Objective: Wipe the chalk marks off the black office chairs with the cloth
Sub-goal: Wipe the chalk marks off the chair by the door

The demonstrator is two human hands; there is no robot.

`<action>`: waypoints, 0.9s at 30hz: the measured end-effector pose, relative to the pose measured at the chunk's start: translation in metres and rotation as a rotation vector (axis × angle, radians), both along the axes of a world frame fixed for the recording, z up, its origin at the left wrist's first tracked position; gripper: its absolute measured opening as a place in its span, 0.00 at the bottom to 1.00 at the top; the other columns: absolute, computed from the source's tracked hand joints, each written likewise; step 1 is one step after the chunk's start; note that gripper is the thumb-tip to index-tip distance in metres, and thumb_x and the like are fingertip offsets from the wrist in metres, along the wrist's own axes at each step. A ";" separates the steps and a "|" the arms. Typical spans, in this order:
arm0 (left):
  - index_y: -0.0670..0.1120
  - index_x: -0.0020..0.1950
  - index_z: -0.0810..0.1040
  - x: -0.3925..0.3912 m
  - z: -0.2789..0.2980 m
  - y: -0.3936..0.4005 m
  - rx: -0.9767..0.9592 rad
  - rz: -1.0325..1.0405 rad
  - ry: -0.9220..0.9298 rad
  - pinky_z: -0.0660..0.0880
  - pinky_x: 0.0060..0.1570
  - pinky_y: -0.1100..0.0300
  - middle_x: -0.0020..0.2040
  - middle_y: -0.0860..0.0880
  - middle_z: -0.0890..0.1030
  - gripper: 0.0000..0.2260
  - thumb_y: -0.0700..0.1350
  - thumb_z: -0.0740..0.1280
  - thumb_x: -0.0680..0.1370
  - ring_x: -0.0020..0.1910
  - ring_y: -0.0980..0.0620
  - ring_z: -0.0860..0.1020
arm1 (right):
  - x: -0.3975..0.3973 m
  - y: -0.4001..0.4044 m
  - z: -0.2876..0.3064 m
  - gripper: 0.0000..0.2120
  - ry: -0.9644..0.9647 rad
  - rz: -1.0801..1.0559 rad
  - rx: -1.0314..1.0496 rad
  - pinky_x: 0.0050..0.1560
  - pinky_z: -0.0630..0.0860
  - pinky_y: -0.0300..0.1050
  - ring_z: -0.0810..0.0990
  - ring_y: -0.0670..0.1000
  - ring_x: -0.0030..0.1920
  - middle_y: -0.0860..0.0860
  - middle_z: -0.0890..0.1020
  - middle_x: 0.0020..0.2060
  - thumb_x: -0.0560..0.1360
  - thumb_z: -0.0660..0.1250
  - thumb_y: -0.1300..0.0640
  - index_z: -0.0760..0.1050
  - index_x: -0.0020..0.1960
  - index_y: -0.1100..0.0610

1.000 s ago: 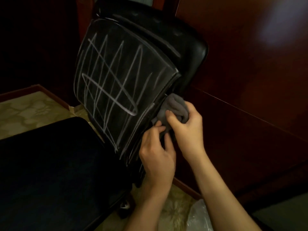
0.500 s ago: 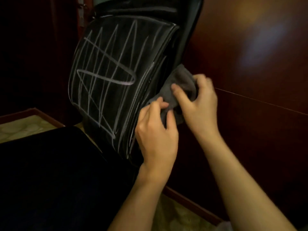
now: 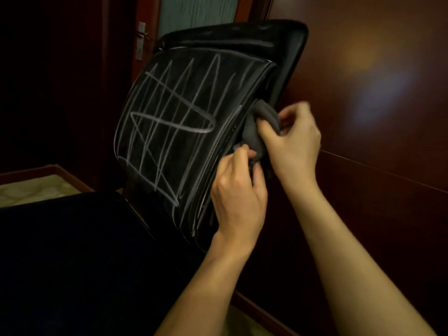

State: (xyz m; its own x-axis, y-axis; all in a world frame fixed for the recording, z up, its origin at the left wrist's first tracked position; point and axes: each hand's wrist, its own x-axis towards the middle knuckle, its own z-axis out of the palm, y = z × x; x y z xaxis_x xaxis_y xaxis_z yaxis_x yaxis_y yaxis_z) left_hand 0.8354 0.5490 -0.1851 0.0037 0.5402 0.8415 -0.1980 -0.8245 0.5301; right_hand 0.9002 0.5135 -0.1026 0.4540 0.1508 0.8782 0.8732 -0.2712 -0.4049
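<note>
Centrally, both hands work a grey cloth (image 3: 257, 132) bunched against the right edge of the black chair backrest (image 3: 184, 132). Left hand (image 3: 238, 195): fingers curled, pinching the cloth's lower end beside the backrest seam. Right hand (image 3: 294, 141): thumb and curled fingers gripping the cloth's upper bulk. White chalk marks (image 3: 169, 122), zigzags crossed by a loop, cover the backrest face. Dark seat (image 3: 80, 251) below; wood panelling (image 3: 378, 98) at right.
</note>
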 end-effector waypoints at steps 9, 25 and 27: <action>0.42 0.51 0.79 -0.015 -0.064 0.003 -0.013 -0.007 0.060 0.75 0.50 0.62 0.48 0.47 0.83 0.07 0.43 0.65 0.77 0.50 0.50 0.82 | -0.010 -0.009 -0.060 0.09 0.180 0.090 -0.055 0.44 0.75 0.49 0.78 0.49 0.39 0.51 0.80 0.40 0.68 0.73 0.54 0.74 0.44 0.52; 0.48 0.53 0.77 -0.017 -0.108 0.005 -0.061 -0.033 0.159 0.77 0.47 0.63 0.48 0.50 0.83 0.06 0.44 0.68 0.76 0.47 0.53 0.82 | -0.016 -0.004 -0.107 0.11 0.188 0.117 -0.038 0.41 0.67 0.35 0.72 0.43 0.40 0.50 0.75 0.43 0.70 0.72 0.61 0.72 0.45 0.52; 0.49 0.52 0.77 -0.020 -0.125 0.002 -0.079 -0.047 0.209 0.76 0.45 0.66 0.47 0.50 0.83 0.10 0.40 0.73 0.73 0.46 0.54 0.83 | -0.021 -0.006 -0.127 0.11 0.225 0.113 -0.067 0.41 0.67 0.31 0.74 0.42 0.42 0.49 0.74 0.43 0.71 0.73 0.62 0.72 0.45 0.52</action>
State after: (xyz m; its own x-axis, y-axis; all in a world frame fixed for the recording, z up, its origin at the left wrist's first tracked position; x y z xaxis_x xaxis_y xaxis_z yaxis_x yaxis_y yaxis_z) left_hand 0.8158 0.5511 -0.3102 0.2006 0.5994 0.7749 -0.1143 -0.7712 0.6262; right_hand 0.8790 0.5077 -0.2291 0.6134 0.2662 0.7435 0.7898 -0.2101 -0.5763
